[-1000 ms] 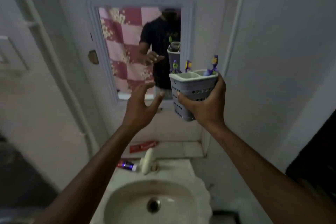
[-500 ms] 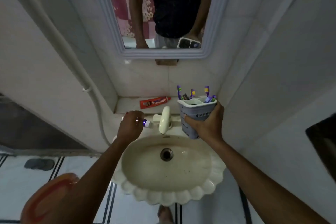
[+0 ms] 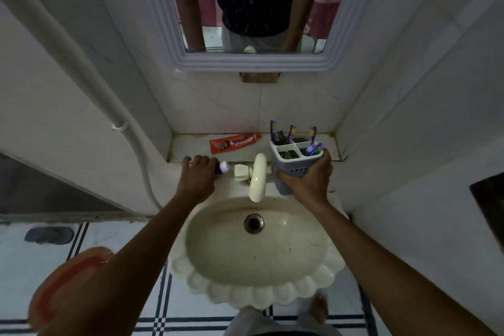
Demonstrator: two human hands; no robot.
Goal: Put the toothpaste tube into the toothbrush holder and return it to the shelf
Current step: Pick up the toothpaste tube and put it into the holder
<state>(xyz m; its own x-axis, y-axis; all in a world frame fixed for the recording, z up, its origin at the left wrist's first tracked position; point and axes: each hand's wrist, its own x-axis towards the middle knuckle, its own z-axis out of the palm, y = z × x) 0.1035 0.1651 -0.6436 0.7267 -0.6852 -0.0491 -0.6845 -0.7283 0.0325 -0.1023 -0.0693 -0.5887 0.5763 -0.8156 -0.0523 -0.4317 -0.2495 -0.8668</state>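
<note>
My right hand [image 3: 306,181] grips a grey perforated toothbrush holder [image 3: 296,159] with purple toothbrushes [image 3: 313,139] standing in its compartments, held over the back right of the sink. My left hand [image 3: 197,174] is closed over a small tube with a white and purple cap end [image 3: 222,167] lying on the sink's back ledge, left of the tap; most of that tube is hidden under my fingers. A red toothpaste tube [image 3: 236,142] lies flat on the marble shelf [image 3: 191,146] behind, apart from both hands.
A cream tap [image 3: 257,177] stands between my hands above the scalloped sink [image 3: 256,294]. A mirror [image 3: 253,3] hangs over the shelf. Tiled walls close in left and right. An orange bucket [image 3: 62,281] sits on the floor at lower left.
The camera tilted down from the mirror to the sink. My right hand lowered the holder to the tap. My left hand dropped onto the small tube and closed over it.
</note>
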